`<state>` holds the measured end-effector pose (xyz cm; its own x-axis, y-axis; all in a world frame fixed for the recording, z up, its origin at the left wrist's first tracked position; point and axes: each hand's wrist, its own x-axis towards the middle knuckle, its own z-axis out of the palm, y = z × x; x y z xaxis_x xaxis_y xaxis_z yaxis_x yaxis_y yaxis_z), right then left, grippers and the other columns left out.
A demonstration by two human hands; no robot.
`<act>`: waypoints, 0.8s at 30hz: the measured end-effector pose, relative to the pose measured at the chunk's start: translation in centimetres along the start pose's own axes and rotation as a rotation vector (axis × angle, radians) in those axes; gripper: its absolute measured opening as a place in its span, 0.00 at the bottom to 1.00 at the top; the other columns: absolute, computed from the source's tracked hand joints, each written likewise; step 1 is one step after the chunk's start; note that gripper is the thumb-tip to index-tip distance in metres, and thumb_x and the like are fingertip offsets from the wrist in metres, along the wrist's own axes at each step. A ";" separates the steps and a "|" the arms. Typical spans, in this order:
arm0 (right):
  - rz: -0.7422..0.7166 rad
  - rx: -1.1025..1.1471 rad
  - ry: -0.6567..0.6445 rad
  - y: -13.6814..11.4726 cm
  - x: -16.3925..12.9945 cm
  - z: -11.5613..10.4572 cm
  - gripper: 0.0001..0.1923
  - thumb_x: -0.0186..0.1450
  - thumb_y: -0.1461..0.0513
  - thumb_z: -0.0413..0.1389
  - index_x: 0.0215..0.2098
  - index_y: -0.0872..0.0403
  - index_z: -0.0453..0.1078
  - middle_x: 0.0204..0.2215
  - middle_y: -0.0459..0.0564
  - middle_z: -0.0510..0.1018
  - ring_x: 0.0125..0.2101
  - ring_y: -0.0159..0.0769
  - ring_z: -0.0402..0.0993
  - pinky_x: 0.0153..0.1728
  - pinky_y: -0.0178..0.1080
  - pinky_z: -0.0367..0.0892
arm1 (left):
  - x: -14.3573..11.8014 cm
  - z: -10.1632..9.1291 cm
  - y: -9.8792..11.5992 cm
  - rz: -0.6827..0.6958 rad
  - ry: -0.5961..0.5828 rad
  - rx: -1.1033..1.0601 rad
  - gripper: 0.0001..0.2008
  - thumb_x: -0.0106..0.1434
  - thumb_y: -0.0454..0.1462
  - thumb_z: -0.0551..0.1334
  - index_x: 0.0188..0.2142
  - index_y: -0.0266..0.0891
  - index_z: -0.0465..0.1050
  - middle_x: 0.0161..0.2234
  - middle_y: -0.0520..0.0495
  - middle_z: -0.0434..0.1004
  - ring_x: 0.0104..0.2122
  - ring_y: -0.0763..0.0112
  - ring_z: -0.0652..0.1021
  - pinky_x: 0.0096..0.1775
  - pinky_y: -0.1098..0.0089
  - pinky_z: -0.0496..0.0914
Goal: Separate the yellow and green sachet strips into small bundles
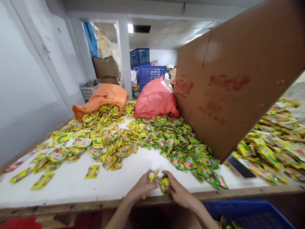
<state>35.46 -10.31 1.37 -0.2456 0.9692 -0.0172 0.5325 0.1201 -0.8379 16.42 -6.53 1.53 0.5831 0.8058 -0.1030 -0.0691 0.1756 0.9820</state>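
Observation:
Both of my hands meet over the near edge of the white table. My left hand is closed around small packets, one of them yellow, green and white; how many it holds I cannot tell. Close beside it, my right hand grips a yellow packet between thumb and fingers. Just beyond the hands, a heap of green packets spreads to the right. Yellow packets lie piled to the left, and a single yellow packet rests apart on the white surface.
An orange sack and a red sack lie at the back. A tall cardboard sheet leans on the right, with a phone by its foot and more packets beyond. Below the edge sits a blue crate.

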 end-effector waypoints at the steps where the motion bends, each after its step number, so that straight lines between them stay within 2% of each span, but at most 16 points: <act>1: 0.004 0.004 -0.014 -0.2 -0.1 0.0 0.28 0.54 0.68 0.48 0.53 0.55 0.52 0.51 0.54 0.63 0.51 0.38 0.59 0.52 0.40 0.53 | 0.1 0.1 0.0 0.006 0.003 0.007 0.15 0.50 0.34 0.62 0.39 0.36 0.65 0.38 0.47 0.75 0.38 0.65 0.74 0.43 0.66 0.64; 3: 0.029 0.013 -0.042 -0.6 -0.1 0.0 0.24 0.55 0.67 0.47 0.51 0.54 0.55 0.43 0.52 0.69 0.44 0.38 0.65 0.46 0.39 0.59 | 0.0 0.1 0.3 0.014 0.055 0.089 0.14 0.51 0.35 0.61 0.39 0.36 0.64 0.34 0.48 0.74 0.34 0.68 0.74 0.40 0.68 0.65; 6: 0.047 0.052 -0.008 -1.1 0.2 -0.2 0.14 0.57 0.64 0.48 0.42 0.53 0.61 0.29 0.46 0.71 0.32 0.36 0.68 0.35 0.37 0.63 | -0.7 -0.2 0.9 0.060 0.272 0.434 0.16 0.52 0.37 0.59 0.42 0.37 0.62 0.31 0.50 0.71 0.32 0.68 0.71 0.37 0.68 0.65; 9: 0.051 0.224 0.152 -1.6 0.9 -0.6 0.11 0.58 0.58 0.49 0.39 0.52 0.60 0.27 0.44 0.70 0.28 0.35 0.67 0.30 0.35 0.63 | -1.3 -0.2 1.1 0.131 0.458 0.885 0.22 0.50 0.36 0.60 0.46 0.37 0.61 0.39 0.45 0.68 0.41 0.62 0.68 0.44 0.64 0.60; 12: 0.074 0.390 0.333 -2.6 2.0 -0.8 0.16 0.61 0.52 0.45 0.42 0.52 0.58 0.26 0.44 0.68 0.25 0.34 0.66 0.23 0.33 0.63 | -1.6 0.2 0.9 0.124 0.468 1.168 0.24 0.49 0.34 0.59 0.48 0.36 0.62 0.44 0.43 0.67 0.45 0.58 0.64 0.48 0.61 0.55; 14: 0.034 0.379 0.420 -3.3 2.7 -0.3 0.16 0.62 0.52 0.45 0.43 0.53 0.58 0.28 0.46 0.69 0.26 0.34 0.67 0.24 0.33 0.64 | -1.6 0.5 0.8 0.118 0.439 1.247 0.25 0.50 0.33 0.58 0.49 0.36 0.61 0.44 0.43 0.67 0.45 0.58 0.64 0.48 0.61 0.55; 16: -0.031 0.297 0.464 -3.8 3.1 0.4 0.15 0.61 0.54 0.47 0.42 0.53 0.60 0.32 0.49 0.70 0.29 0.35 0.68 0.28 0.34 0.66 | -1.6 0.7 0.8 0.124 0.431 1.276 0.25 0.50 0.33 0.57 0.50 0.37 0.61 0.44 0.44 0.68 0.44 0.59 0.65 0.47 0.62 0.55; 19: -0.087 0.161 0.440 -3.9 3.0 1.7 0.11 0.60 0.58 0.49 0.40 0.54 0.63 0.36 0.51 0.71 0.35 0.36 0.69 0.36 0.35 0.66 | -1.7 0.7 0.8 0.123 0.470 1.288 0.23 0.51 0.33 0.57 0.49 0.36 0.61 0.43 0.44 0.68 0.43 0.60 0.65 0.45 0.63 0.56; 24: -0.123 0.026 0.356 -4.0 2.5 1.9 0.10 0.57 0.65 0.49 0.38 0.53 0.66 0.34 0.49 0.73 0.36 0.37 0.69 0.39 0.37 0.63 | -2.0 0.7 0.9 0.135 0.461 1.296 0.22 0.51 0.32 0.57 0.48 0.38 0.62 0.41 0.45 0.68 0.42 0.60 0.65 0.44 0.63 0.56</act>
<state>31.16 -8.82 3.64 -0.0070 0.9624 0.2715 0.4949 0.2392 -0.8353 15.77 -8.36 2.72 0.2968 0.9314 0.2108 0.8400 -0.3596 0.4063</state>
